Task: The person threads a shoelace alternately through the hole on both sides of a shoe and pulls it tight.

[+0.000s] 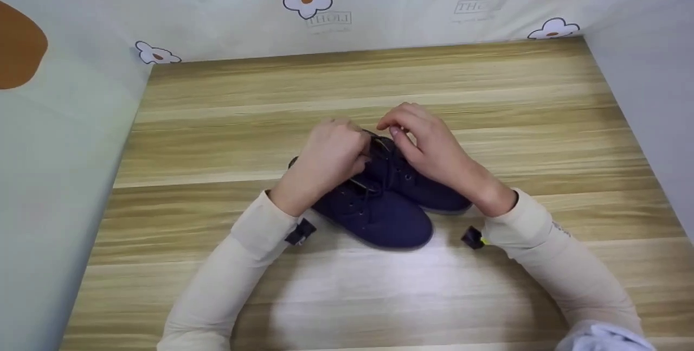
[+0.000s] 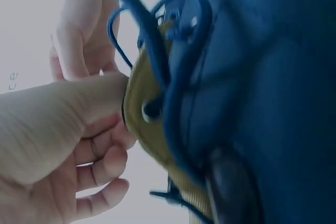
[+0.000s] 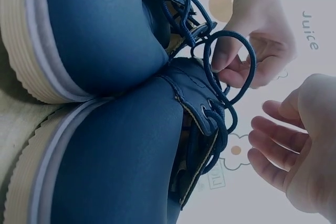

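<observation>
Two dark blue lace-up shoes stand side by side: the left shoe (image 1: 387,221) and the right shoe (image 1: 442,193), toes toward me. My left hand (image 1: 339,150) is over the shoe openings, pinching a navy shoelace (image 3: 254,66) between thumb and forefinger. A loop of that lace hangs in front of its fingertips, which are partly hidden. In the left wrist view, the left thumb (image 2: 100,95) reaches behind a tan-lined eyelet flap (image 2: 147,98). Beside the laces of the right shoe, my right hand (image 1: 431,147) hovers with fingers loosely bent and nothing held.
Under the shoes is a wood-grain tabletop (image 1: 217,248). Pale walls (image 1: 227,14) with flower prints enclose it at the back and both sides. A small dark device (image 1: 301,231) sits at the left cuff, another (image 1: 473,237) at the right cuff.
</observation>
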`<state>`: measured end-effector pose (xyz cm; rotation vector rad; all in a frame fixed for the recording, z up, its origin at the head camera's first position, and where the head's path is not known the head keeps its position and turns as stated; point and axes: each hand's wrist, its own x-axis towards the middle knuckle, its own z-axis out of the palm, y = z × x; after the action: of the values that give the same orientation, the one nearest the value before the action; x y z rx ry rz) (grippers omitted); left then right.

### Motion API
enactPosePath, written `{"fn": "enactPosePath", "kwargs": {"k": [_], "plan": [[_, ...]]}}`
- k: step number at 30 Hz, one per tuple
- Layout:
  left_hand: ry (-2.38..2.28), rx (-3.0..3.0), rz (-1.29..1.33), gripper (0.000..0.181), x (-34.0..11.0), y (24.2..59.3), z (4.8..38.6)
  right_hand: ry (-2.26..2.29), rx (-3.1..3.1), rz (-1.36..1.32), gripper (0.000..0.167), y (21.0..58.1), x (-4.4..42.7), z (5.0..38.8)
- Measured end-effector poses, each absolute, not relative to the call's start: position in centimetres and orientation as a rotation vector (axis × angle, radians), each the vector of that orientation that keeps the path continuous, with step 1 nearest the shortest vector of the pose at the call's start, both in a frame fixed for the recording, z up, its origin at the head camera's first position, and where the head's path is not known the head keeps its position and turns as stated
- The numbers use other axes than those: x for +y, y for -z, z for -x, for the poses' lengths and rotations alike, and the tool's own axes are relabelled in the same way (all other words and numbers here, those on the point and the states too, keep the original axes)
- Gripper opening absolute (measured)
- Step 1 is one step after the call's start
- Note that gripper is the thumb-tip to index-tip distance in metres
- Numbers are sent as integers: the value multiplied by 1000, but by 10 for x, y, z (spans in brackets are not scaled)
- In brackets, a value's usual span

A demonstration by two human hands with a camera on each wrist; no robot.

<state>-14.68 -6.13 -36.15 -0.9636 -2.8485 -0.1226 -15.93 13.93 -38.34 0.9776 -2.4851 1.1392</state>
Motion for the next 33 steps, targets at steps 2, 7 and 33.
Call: {"fn": "enactPosePath", "kwargs": {"k": [2,7,33], "plan": [[87,-2866,911,12,-64,363,152,-1139,-2504,-960,19,384,140,160],[171,-2971,869,20,-68,368,162,-1099,-2709,-848,22,388,142,166],[461,-2908,796,8,-75,363,158,-997,-2844,-930,19,379,106,188]]}}
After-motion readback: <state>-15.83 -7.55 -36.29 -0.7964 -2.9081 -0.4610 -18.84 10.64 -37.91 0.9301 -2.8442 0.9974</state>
